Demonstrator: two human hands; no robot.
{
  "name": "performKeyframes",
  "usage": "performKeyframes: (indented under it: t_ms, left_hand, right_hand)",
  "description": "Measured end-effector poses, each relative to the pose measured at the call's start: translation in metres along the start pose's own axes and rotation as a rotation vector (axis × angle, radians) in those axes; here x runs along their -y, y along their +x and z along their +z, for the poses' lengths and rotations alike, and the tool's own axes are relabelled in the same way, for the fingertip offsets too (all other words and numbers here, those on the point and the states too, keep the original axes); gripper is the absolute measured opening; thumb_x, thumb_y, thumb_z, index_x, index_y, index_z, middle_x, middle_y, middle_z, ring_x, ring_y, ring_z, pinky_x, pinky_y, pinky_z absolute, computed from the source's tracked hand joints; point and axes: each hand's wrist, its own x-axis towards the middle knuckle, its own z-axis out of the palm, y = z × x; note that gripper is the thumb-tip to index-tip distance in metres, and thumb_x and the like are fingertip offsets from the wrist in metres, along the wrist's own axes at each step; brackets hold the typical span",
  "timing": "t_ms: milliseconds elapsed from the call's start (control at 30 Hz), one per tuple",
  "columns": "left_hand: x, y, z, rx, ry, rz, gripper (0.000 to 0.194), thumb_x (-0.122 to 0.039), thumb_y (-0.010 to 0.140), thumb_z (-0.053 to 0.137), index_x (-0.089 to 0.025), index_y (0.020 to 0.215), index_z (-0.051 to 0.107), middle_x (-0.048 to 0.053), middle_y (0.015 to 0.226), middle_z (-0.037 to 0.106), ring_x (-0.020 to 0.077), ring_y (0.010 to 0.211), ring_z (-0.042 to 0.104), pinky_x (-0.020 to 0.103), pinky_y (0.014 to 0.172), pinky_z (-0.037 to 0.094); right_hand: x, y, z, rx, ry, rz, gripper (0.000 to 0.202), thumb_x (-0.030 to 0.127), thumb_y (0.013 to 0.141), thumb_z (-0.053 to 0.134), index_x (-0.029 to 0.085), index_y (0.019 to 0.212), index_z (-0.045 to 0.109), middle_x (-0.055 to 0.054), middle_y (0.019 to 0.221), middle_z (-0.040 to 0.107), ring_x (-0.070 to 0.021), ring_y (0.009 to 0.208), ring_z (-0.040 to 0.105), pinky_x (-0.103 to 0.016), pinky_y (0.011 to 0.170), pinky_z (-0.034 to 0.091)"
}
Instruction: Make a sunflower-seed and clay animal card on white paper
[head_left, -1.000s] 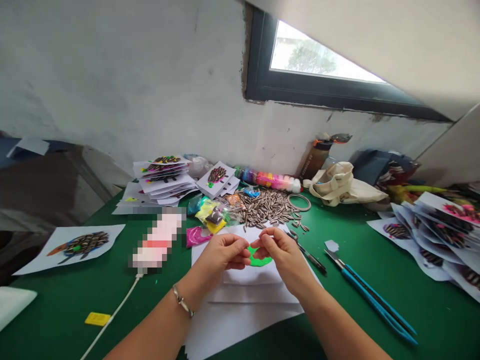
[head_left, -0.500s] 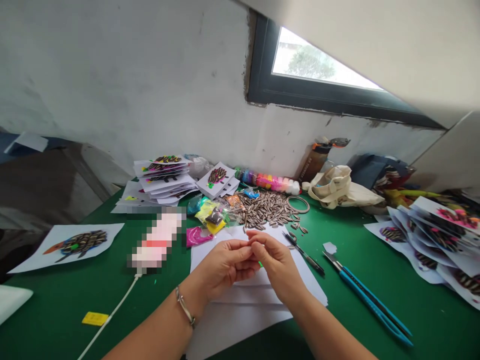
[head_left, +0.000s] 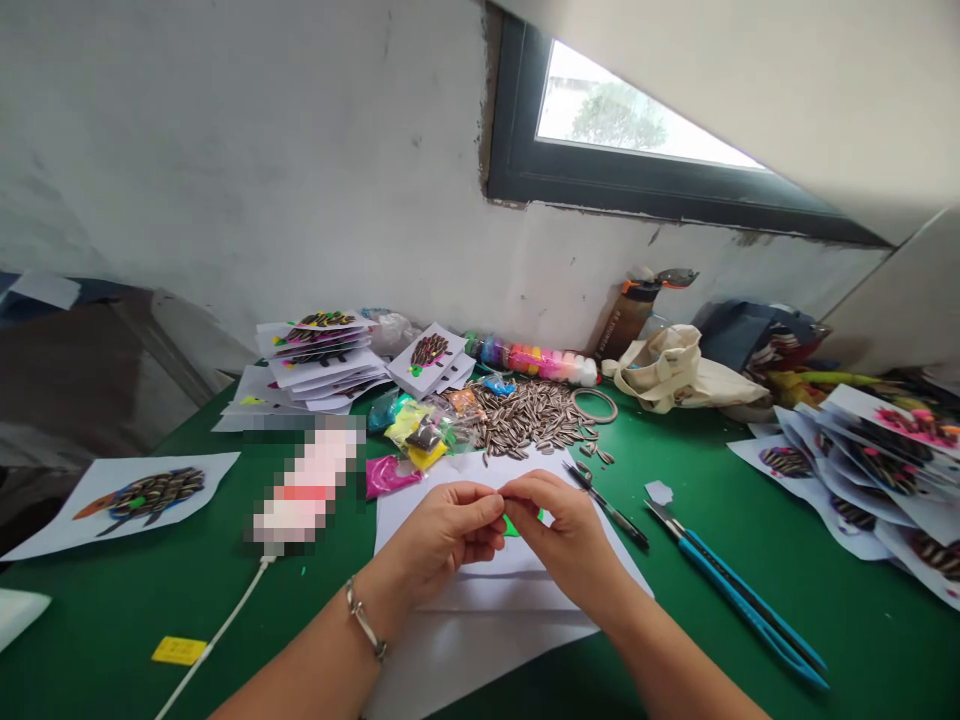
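The left hand (head_left: 450, 525) and right hand (head_left: 562, 525) meet at the fingertips, thumb and finger of each drawn together in a pinch; whether a small piece sits between them cannot be told. Just beneath, partly hidden by the right hand's fingers, green clay (head_left: 512, 528) lies on the white paper (head_left: 525, 592). The visible part of the clay bears no seeds, so this piece looks to be at an early stage, with the covering seemingly left to do. A pen (head_left: 607, 505) lies along the paper's right edge. Beyond the paper are the loose seeds (head_left: 532, 415), with clay bags (head_left: 409, 430) beside them. Farther out, seed-covered pictures appear finished: one sheet (head_left: 161, 495) at far left, a stack (head_left: 322, 365) behind it, and a heap (head_left: 885, 460) at far right. A blue-handled tool (head_left: 742, 595) lies between paper and heap.
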Motion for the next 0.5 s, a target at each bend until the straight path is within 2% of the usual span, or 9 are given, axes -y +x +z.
performKeyframes:
  t_ms: [133, 267, 400, 500]
  left_hand:
    - [0.001, 0.0021, -0.0021, -0.028, -0.035, -0.017, 0.028, -0.033, 0.066, 0.086, -0.014, 0.073, 0.068, -0.001, 0.062, 0.063, 0.0075, 0.051, 0.058, 0.018, 0.052, 0.042]
    - [0.0027, 0.0017, -0.0034, -0.027, -0.049, -0.022, 0.028, -0.036, 0.069, 0.084, -0.014, 0.076, 0.067, 0.001, 0.067, 0.065, 0.0087, 0.055, 0.06, 0.02, 0.055, 0.045]
    - [0.0024, 0.0007, -0.0023, -0.034, -0.018, -0.009, 0.031, -0.039, 0.07, 0.083, -0.014, 0.074, 0.066, 0.002, 0.066, 0.065, 0.0093, 0.056, 0.06, 0.02, 0.055, 0.045]
    - [0.0014, 0.0016, -0.002, -0.048, -0.033, -0.017, 0.029, -0.034, 0.067, 0.085, -0.014, 0.071, 0.065, 0.0, 0.062, 0.062, 0.0072, 0.051, 0.057, 0.018, 0.052, 0.043]
  right_hand:
    - [-0.0012, -0.0002, 0.0017, -0.004, 0.123, 0.111, 0.011, 0.028, 0.086, 0.062, 0.022, 0.083, 0.072, -0.003, 0.08, 0.068, -0.0183, 0.075, 0.059, -0.031, 0.07, 0.045]
    - [-0.0032, 0.0019, 0.0023, -0.019, 0.264, 0.23, 0.012, 0.032, 0.083, 0.065, 0.022, 0.084, 0.073, -0.003, 0.082, 0.069, -0.0194, 0.077, 0.061, -0.032, 0.071, 0.047]
    - [-0.0033, 0.002, 0.0011, 0.003, 0.148, 0.106, 0.012, 0.029, 0.084, 0.063, 0.023, 0.083, 0.074, -0.004, 0.081, 0.068, -0.0195, 0.077, 0.06, -0.033, 0.072, 0.046]
    - [-0.0028, 0.0012, 0.0008, 0.005, 0.039, 0.055, 0.014, 0.027, 0.086, 0.06, 0.023, 0.082, 0.072, -0.004, 0.079, 0.066, -0.0184, 0.074, 0.058, -0.032, 0.069, 0.044]
